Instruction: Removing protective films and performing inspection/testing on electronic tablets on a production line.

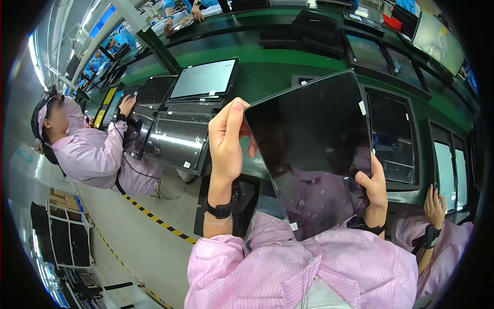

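A dark, glossy tablet-like screen panel [314,139] is held up in front of my chest, tilted, with small white tabs on its edges. My left hand [229,134] pinches its upper left corner between thumb and fingers. Gripping the right edge lower down is my right hand [373,185], its thumb on the front face and the other fingers mostly hidden behind. The glass reflects a pink striped sleeve and ceiling lights. Behind the panel, to the right, a black tray [393,139] with a dark panel in it lies on the green bench.
On the left, a co-worker in pink [98,154] handles panels at the bench. A lit screen [203,80] and a film-covered panel [177,139] lie between us. Another person's hand [435,206] touches a tray with lit screens [445,165] at right. Black trays [303,33] stand behind.
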Demonstrator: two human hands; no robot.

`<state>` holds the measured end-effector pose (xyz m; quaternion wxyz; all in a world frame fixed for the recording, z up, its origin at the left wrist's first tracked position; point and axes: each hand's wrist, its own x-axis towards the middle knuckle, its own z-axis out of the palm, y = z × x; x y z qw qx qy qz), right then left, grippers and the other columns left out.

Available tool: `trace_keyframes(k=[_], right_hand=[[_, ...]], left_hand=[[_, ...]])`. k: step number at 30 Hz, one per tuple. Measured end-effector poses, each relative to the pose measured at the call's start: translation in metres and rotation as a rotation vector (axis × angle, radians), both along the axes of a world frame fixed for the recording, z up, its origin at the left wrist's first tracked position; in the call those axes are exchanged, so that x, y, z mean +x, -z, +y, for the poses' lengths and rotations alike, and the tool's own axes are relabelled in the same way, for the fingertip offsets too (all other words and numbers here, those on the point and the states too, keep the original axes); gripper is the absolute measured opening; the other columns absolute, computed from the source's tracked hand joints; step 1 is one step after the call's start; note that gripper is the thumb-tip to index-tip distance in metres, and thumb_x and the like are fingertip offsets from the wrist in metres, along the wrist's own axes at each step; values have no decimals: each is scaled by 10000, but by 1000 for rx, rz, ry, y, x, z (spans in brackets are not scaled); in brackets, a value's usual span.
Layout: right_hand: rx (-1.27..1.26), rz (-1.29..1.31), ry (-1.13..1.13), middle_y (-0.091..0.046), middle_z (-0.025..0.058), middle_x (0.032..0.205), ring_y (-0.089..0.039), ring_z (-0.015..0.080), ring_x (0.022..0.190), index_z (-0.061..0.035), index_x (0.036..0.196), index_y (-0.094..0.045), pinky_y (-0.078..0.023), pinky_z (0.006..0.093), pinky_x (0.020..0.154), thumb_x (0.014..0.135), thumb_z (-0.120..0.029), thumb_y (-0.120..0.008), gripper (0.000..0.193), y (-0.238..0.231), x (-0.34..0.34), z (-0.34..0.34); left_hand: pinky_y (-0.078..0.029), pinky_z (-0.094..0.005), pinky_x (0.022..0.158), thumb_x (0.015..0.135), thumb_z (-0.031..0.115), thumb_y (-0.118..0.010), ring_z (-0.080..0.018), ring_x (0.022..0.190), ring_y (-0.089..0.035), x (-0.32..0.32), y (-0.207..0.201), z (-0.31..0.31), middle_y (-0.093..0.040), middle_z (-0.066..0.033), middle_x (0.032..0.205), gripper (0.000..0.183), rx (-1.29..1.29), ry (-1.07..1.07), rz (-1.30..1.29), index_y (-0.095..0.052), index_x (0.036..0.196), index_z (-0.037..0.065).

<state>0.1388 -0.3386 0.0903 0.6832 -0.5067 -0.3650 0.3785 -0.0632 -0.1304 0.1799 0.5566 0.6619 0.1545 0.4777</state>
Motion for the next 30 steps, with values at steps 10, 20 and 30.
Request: trace_keyframes(k=[10,20,30], right_hand=[[225,192,724,-495,-25,795,-446,60,791,-56,809,-572,-372,228,732,975,-338,-409,365,-18,-27,49],[885,617,-941,-475,147,626,-478,275,546,-35,742,-446,-439,348,570,993,-410,-93,573,-39,0,84],[903,672,-865,-497,144,635,-495,264,556,-37,748,-453,-434,346,562,990,-387,-146,524,-39,-1,82]], left_hand=[[-294,-169,358,983,192,-401,-29,394,-407,34,-43,-67,-466,8,575,313,148,384,-140,-479,732,23],[-228,-189,331,991,195,-383,-29,380,-301,62,17,-80,-357,19,508,389,-62,182,54,-376,627,57],[-245,-185,379,976,117,-398,-24,411,-337,44,39,-100,-416,6,536,354,-183,95,42,-406,631,35]])
